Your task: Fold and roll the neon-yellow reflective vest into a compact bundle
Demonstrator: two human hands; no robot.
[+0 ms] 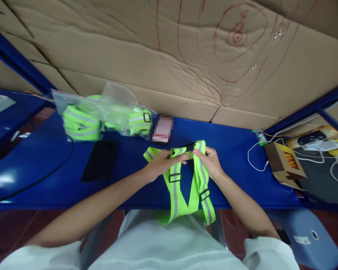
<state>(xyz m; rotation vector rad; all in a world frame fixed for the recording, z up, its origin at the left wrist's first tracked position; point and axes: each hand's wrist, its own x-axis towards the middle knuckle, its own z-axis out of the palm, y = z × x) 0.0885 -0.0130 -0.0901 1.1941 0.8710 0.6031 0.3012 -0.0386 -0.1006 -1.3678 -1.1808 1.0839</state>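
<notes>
A neon-yellow reflective strap harness (pixel 174 198) with grey stripes and black slide buckles hangs from both my hands over the front part of the blue table. My left hand (pixel 163 162) is closed on its upper left part, fingers reaching across toward the middle. On the upper right, my right hand (pixel 208 159) pinches the straps with the thumb on top. A black piece, its kind unclear, lies between the hands at the top of the straps. The lower loops drape over the table edge against the white shirt.
Clear plastic bags (pixel 83 122) of rolled neon straps stand at the back left. A phone (pixel 162 129) lies beside them, and a dark flat tablet-like slab (pixel 100 160) nearer. At right are a small cardboard box (pixel 285 163) and white cables; cardboard panels (pixel 186 56) rise behind the blue table (pixel 233 146).
</notes>
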